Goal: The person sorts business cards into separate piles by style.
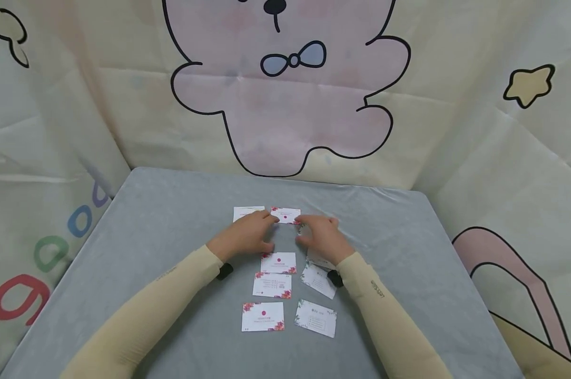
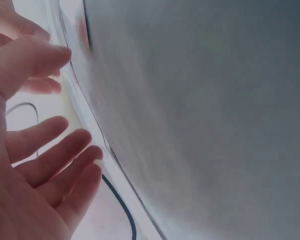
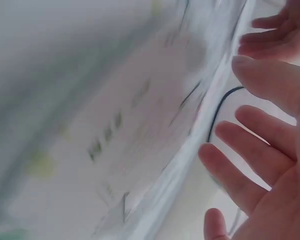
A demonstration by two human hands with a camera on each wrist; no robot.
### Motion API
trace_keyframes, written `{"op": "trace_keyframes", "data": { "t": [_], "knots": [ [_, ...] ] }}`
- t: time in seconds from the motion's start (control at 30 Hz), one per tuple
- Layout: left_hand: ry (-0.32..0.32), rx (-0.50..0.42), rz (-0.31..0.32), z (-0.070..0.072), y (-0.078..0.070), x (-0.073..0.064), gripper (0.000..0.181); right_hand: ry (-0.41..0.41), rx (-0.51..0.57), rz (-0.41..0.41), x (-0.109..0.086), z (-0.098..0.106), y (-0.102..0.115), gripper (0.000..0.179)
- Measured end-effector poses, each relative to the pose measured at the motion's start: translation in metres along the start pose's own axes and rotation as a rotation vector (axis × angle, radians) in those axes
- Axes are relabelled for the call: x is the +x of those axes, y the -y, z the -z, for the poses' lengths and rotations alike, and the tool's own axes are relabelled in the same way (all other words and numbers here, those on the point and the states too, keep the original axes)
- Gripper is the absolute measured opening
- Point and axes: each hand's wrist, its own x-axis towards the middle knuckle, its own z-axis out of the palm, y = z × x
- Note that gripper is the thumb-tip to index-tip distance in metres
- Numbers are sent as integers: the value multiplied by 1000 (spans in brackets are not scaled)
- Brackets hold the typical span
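okay, nearest row: a red-cornered card (image 1: 263,317) on the left, and right beside it a slightly crooked leafy card (image 1: 316,319).
second row: a printed card with red flowers (image 1: 272,287) lies pretty straight, while a tilted green-trim card (image 1: 316,280) sits to its right, close to the black wrist gadget (image 1: 335,278).
third row: a red-dot card (image 1: 278,262) is just about touching the one below it, and a half-hidden card (image 1: 317,258) peeks out from behind the right hand (image 1: 325,238).
left hand: it's (image 1: 248,233) reaching over the gray cloth (image 1: 385,226), fingers loosely bent, thumb well apart from them.
right hand: pretty much the mirror of that, fingers spread and relaxed, with a bit of another card (image 1: 305,230) showing in the thumb gap.
top card: the flowery one (image 1: 285,215) lies flat between both sets of fingertips, can't tell if they're actually touching it.
far left card: a white one (image 1: 246,211), partly covered by the left hand.
backdrop: pink cartoon critter (image 1: 285,121) with a blue bow tie (image 1: 293,60), yellow star (image 1: 529,86) off right.
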Motion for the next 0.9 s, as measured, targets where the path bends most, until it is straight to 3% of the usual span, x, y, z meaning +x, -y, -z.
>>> {"op": "trace_keyframes", "data": {
  "t": [0.2, 0.37, 0.9],
  "knots": [
    [28, -36, -44, -6, -9, -41, 69, 11, -13, 96, -42, -8, 20, 55],
    [28, -74, -72, -10, -14, -61, 65, 26, 2, 136, -59, -15, 30, 53],
    [-21, -42, -73, -13, -18, -68, 53, 22, 19, 133, -63, -23, 30, 49]
  ]
}}
